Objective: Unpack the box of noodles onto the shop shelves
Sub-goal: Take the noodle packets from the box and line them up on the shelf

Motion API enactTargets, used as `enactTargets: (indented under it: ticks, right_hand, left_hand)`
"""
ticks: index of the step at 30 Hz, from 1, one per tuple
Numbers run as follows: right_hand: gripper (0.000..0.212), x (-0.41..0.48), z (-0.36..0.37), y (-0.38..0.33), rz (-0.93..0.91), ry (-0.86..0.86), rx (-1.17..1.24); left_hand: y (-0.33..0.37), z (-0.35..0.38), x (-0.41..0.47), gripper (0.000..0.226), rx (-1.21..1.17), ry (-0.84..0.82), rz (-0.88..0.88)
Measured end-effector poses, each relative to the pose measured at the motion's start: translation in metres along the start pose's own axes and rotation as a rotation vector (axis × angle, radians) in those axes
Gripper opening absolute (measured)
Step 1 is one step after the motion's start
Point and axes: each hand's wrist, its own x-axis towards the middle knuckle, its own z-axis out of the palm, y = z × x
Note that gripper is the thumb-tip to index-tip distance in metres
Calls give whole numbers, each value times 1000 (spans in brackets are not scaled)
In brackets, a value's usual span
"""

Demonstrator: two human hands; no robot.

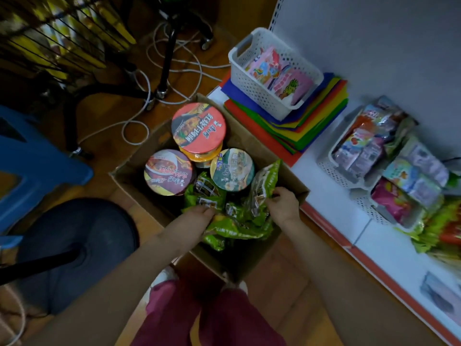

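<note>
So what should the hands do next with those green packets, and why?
Probably lift the green packets up out of the box and over to the shelf. The left hand and right hand each grip a packet, they lie loose on top, and a bare white stretch of shelf sits just beside the box.

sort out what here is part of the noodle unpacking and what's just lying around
Job: cardboard box, green noodle packets gripped by left hand and right hand, noodle cups, shelf.
Lying about: white basket, coloured sheets, cables, blue stool.
</note>
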Motion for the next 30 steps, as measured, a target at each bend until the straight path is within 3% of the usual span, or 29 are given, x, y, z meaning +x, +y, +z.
enactTargets:
  ticks: [4,10,13,20,30]
  right_hand:
    - [24,-38,-38,-26,-72,2,-13]
    - [34,-101,-99,-75,-182,16,-45]
    - [32,-139,-130,-107,-256,31,3]
    - [37,-238,-208,-185,-476,76,-2]
    - [40,-362,-347,-304,-734,477,-78]
  left_hand:
    - [22,-36,-44,51,-167,134,-118]
    - [63,-104,-119,40,-566,470,-339]
    - [90,-141,-153,42,-615,599,-383]
    - [141,-234,-232,37,-584,774,-330]
    - [214,-406,-322,50,-533,1062,-3]
